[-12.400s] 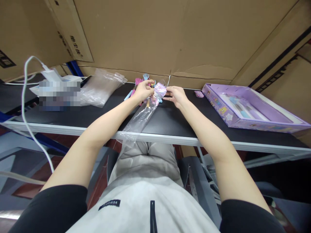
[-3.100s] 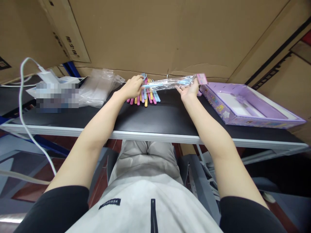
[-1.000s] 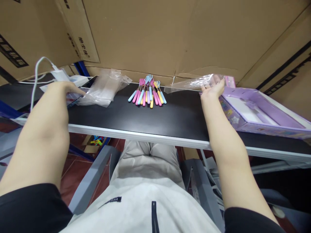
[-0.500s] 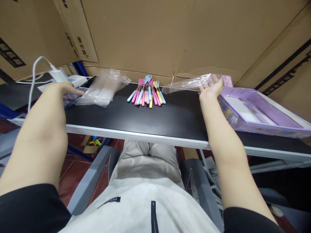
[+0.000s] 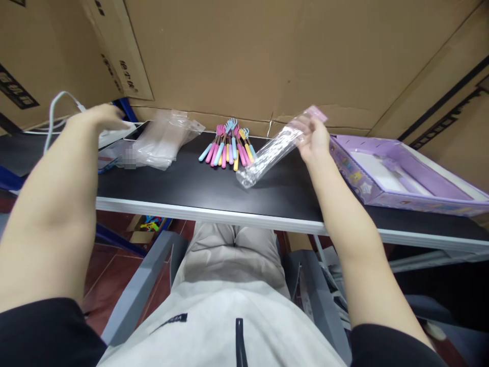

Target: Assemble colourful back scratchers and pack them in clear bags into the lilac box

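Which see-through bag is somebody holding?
The long, narrow clear bag with the pink top end, in the right hand. The other clear bags lie on the table, left of the colourful sticks.

Bags (image 5: 160,142), sticks (image 5: 234,148), box (image 5: 420,201) on tabletop (image 5: 191,191)

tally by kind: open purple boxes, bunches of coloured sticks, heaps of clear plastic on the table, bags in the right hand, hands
Open purple box: 1
Bunch of coloured sticks, overlapping: 1
Heap of clear plastic: 1
Clear bag in the right hand: 1
Hands, right and left hand: 2
Total: 6
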A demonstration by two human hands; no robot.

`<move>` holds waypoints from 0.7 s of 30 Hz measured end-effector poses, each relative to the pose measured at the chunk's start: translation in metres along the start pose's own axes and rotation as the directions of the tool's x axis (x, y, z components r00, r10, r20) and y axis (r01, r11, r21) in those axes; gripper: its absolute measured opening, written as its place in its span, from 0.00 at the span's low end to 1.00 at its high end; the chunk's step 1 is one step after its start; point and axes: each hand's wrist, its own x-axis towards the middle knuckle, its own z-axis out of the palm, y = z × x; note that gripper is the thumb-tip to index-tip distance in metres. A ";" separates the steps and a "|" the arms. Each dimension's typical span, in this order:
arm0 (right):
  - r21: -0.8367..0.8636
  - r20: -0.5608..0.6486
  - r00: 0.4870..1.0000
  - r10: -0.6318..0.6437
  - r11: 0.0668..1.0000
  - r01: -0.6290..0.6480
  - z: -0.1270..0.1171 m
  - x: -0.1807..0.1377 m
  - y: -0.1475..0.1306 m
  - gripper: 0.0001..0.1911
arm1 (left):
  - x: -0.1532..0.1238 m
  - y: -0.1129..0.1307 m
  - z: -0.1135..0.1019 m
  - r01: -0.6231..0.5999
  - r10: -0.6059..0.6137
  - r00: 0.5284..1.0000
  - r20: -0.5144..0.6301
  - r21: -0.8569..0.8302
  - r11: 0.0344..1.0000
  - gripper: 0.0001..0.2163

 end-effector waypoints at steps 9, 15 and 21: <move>-0.178 0.324 0.887 0.329 0.942 -0.285 0.044 -0.072 -0.011 0.07 | -0.079 0.199 -0.003 -0.474 0.447 0.868 -0.219 -0.636 0.609 0.16; -0.208 0.380 0.833 0.403 0.914 -0.347 0.053 -0.086 -0.003 0.06 | -0.089 0.255 0.056 -0.214 0.509 0.858 0.075 -0.848 0.486 0.09; -0.276 0.404 0.795 0.452 0.889 -0.365 0.055 -0.090 0.005 0.10 | -0.092 0.264 0.084 -0.052 0.436 0.897 0.072 -0.963 0.264 0.10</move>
